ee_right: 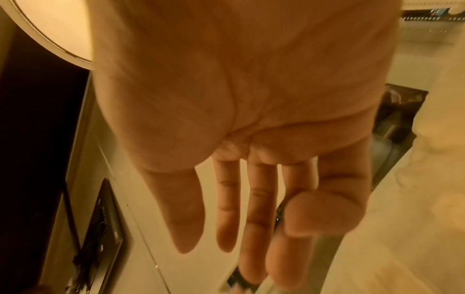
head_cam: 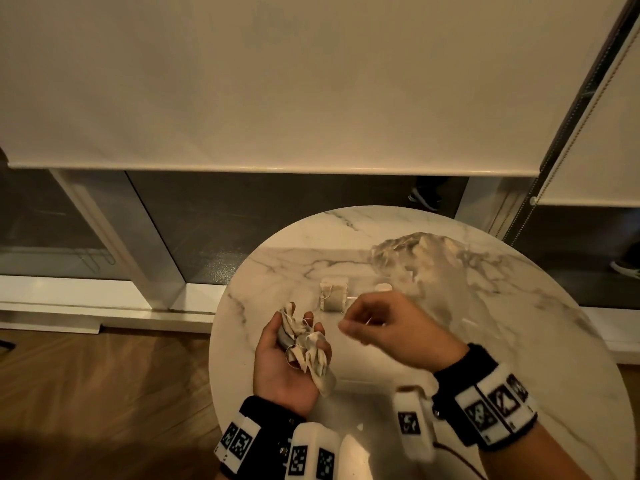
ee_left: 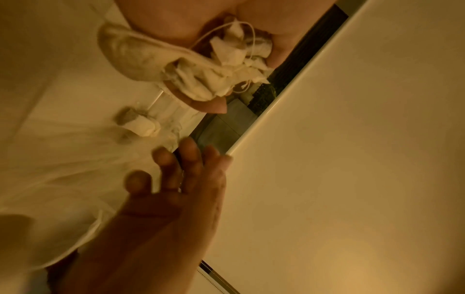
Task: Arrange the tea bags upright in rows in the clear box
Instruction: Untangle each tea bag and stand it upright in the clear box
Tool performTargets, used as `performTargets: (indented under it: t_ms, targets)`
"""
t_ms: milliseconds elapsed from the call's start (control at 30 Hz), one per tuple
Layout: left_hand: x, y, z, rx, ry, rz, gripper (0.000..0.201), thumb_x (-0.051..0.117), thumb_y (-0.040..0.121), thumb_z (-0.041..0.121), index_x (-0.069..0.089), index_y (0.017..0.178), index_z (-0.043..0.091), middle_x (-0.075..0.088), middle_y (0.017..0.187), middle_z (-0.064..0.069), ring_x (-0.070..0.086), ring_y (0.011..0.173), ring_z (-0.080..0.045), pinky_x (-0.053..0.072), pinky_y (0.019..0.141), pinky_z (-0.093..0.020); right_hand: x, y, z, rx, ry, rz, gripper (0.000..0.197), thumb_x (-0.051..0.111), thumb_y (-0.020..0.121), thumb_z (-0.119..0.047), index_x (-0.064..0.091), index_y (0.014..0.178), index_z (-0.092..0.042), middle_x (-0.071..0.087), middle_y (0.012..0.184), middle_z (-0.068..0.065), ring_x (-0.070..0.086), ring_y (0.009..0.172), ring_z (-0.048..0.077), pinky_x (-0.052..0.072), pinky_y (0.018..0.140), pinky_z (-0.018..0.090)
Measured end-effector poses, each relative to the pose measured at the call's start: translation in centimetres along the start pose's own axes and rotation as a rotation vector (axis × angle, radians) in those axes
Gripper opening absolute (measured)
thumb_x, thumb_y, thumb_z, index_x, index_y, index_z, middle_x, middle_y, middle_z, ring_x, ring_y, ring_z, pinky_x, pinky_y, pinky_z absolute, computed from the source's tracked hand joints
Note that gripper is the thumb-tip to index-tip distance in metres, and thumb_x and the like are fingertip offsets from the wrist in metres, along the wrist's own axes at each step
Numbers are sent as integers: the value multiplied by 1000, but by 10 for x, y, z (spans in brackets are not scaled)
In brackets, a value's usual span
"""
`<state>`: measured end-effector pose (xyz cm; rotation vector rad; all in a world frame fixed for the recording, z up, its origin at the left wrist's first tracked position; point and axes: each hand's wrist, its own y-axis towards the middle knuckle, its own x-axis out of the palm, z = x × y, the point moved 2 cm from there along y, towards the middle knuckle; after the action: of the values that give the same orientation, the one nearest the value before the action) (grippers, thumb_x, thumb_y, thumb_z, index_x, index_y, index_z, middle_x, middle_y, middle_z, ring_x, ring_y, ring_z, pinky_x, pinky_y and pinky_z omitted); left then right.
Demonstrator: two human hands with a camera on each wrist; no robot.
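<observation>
My left hand (head_cam: 277,368) lies palm up above the marble table (head_cam: 485,323), its fingers curled round a bunch of crumpled tea bags (head_cam: 304,344) with tangled strings (ee_left: 226,59). Just to the right hovers my right hand (head_cam: 349,327), fingers loosely extended (ee_right: 251,218) and nothing clearly held. Beyond both hands stands the clear box (head_cam: 362,295), hard to make out. A few tea bags (head_cam: 333,294) stand upright at its left end, and one more (head_cam: 382,287) is at its right end.
A crumpled clear plastic bag (head_cam: 415,254) lies on the table behind the box. The table's round edge curves close to my left wrist. A white roller blind (head_cam: 277,98) and a window frame are behind, with wooden floor on the left.
</observation>
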<state>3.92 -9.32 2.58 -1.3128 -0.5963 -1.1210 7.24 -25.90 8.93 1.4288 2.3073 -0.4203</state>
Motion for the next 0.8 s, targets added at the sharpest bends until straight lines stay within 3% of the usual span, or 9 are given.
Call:
performTargets:
  t_ms: [133,233,300,433,533,700,800]
  targets:
    - [-1,0,0,70,-14,43,29,59,92,43,76,79,23,69,88,-1,61,77,-20,53,65,-28,29,-16,15,44,57,-52,32,84,74,-49,64,91,-30,73,87,0,67,70,14,55,59,26]
    - [0,-2,-2,82,-4,72,38,57,92,44,77,71,19,68,84,-2,60,76,-19,54,64,-27,39,-22,22,29,96,-30,42,89,65,-49,59,90,-32,73,88,0,71,76,19,59,66,34]
    - [1,-3,-4,73,-9,89,40,58,91,46,77,69,19,68,84,-1,61,78,-18,55,65,-28,43,-24,24,4,71,-3,46,91,63,-48,57,90,-32,72,89,-3,71,78,16,60,72,36]
    - [5,-4,-6,113,-4,120,43,57,93,45,77,64,21,69,82,1,63,79,-17,54,69,-28,48,-25,21,-76,-4,71,41,89,66,-42,57,88,-28,68,90,-10,68,81,7,55,67,22]
    - [7,-6,-5,142,-16,108,52,53,96,42,76,59,15,69,74,-4,60,75,-20,51,75,-31,50,-26,19,-114,43,106,30,86,75,-31,60,88,-25,69,86,-8,68,81,8,50,63,17]
    - [6,-5,-4,160,-55,118,41,54,96,37,77,70,15,68,82,-7,60,80,-23,47,82,-33,51,-26,24,-46,128,44,20,78,80,-21,63,92,-29,71,83,-3,69,75,10,52,63,21]
    - [1,0,2,146,-47,106,24,56,94,37,71,89,20,66,90,-5,61,84,-23,53,74,-34,52,-25,29,56,257,-72,23,78,81,-13,66,95,-26,67,80,-4,66,69,14,59,66,33]
